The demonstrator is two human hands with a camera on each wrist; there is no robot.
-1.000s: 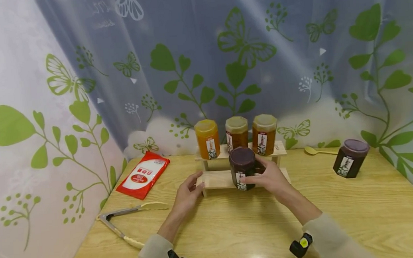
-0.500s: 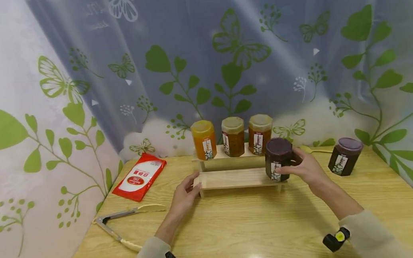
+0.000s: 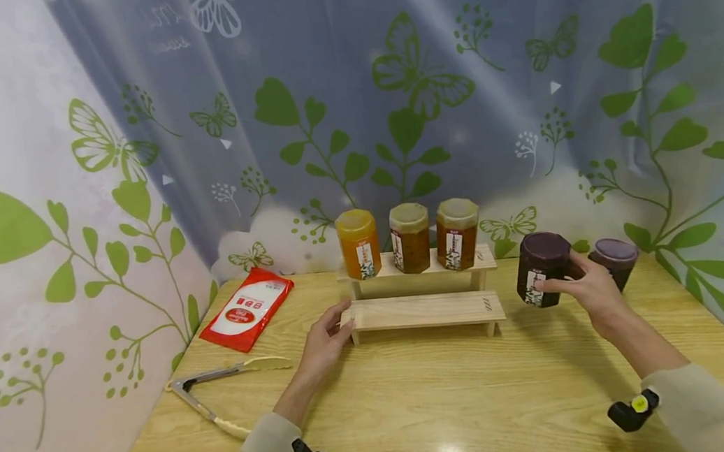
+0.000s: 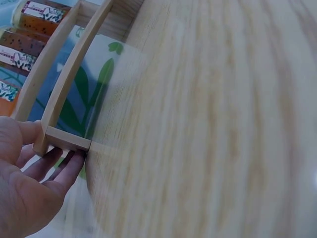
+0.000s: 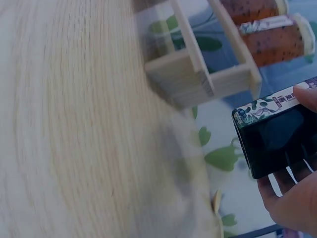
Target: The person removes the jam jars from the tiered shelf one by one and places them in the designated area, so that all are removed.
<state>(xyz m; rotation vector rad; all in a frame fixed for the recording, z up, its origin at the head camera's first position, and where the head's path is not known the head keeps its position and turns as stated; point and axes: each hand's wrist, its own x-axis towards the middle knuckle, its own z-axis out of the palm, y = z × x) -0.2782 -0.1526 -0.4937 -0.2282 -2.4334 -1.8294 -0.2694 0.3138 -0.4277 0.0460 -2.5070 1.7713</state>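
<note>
1. Wooden rack (image 3: 425,310), a pale two-step stand, sits toward the back edge of the table (image 3: 425,404), near its middle, with its long axis running left to right along that edge. Its lower step is bare; its upper step carries three amber jars (image 3: 410,238) in a row, all upright with pale lids and white labels facing forward.
2. Red-and-white packet (image 3: 248,316) lies flat near the table's back left corner, its long axis slanting from back right to front left.
3. Metal tongs (image 3: 216,390) lie along the left edge, in front of the packet.
4. Dark jar (image 3: 541,269) is upright, lid up, its long axis vertical, held beyond the rack's right end toward the back right corner of the table. It is dark purple, nearly black, with a flat-sided body, a dark lid and a white label with small green print facing forward.
5. Second dark jar (image 3: 616,258) of the same kind stands upright just behind and to the right of the held one.
6. Right hand (image 3: 590,293) grips the dark jar from its right side, thumb across the front by the label and fingers round the back.
7. Left hand (image 3: 326,340) rests at the rack's left end, thumb on the end of the lower step and the fingers, fairly straight, tucked beneath it.
</note>
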